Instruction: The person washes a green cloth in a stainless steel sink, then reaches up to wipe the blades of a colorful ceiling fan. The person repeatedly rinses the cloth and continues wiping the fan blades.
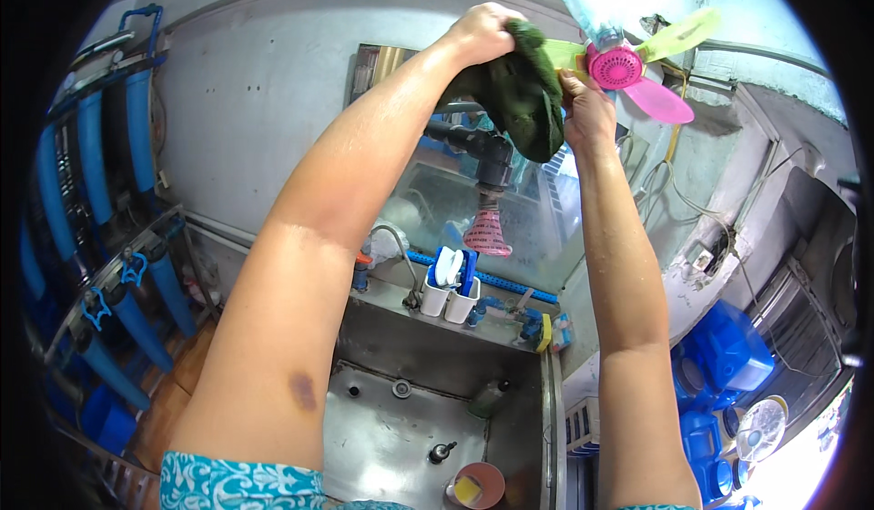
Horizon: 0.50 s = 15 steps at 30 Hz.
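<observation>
Both my arms are raised above the sink toward a small fan (616, 67) with a pink hub, one pink blade and yellow-green blades. My left hand (484, 33) is closed on a dark green cloth (526, 91), which hangs down beside the fan's left blade. My right hand (590, 114) grips that yellow-green blade (566, 54) near its lower edge, thumb toward the hub. The cloth hides part of the blade and the fingertips of my left hand.
Below is a steel sink (391, 428) with a pink cup (477, 486) holding something yellow. White holders (448, 302) stand on its back ledge. A black pipe (482, 146) ends in a pink wrapped outlet (489, 232). Blue jugs (728, 346) are at right, blue cylinders (94, 160) at left.
</observation>
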Motion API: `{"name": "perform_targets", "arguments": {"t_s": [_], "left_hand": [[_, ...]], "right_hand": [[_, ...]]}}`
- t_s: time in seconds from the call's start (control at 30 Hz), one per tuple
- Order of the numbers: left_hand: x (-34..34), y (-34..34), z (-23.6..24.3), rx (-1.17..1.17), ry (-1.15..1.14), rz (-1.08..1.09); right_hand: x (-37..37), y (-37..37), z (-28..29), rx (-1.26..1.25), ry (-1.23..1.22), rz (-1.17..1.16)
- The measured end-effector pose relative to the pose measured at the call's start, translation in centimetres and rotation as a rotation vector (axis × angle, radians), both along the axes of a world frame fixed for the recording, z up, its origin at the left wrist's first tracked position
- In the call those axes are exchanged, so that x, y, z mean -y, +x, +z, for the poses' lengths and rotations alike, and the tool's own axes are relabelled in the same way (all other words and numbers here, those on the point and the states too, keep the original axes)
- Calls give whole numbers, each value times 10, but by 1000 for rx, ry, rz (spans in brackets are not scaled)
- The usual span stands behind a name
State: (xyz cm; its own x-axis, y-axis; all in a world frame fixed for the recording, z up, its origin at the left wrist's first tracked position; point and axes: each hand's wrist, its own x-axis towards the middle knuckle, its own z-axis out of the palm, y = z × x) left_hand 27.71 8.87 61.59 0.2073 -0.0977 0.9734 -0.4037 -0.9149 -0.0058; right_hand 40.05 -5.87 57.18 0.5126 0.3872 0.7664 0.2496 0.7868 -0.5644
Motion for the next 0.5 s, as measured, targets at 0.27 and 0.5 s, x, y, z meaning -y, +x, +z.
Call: {"name": "perform_targets", "arguments": {"t_s": [0.27, 0.5], "left_hand": [[-97, -39, -119, 26, -800, -200], [-81, -30, -73, -4, -825, -536]], "right_hand": [[-6, 2, 15, 35, -75, -85], [-14, 1, 6, 95, -76, -98]]}}
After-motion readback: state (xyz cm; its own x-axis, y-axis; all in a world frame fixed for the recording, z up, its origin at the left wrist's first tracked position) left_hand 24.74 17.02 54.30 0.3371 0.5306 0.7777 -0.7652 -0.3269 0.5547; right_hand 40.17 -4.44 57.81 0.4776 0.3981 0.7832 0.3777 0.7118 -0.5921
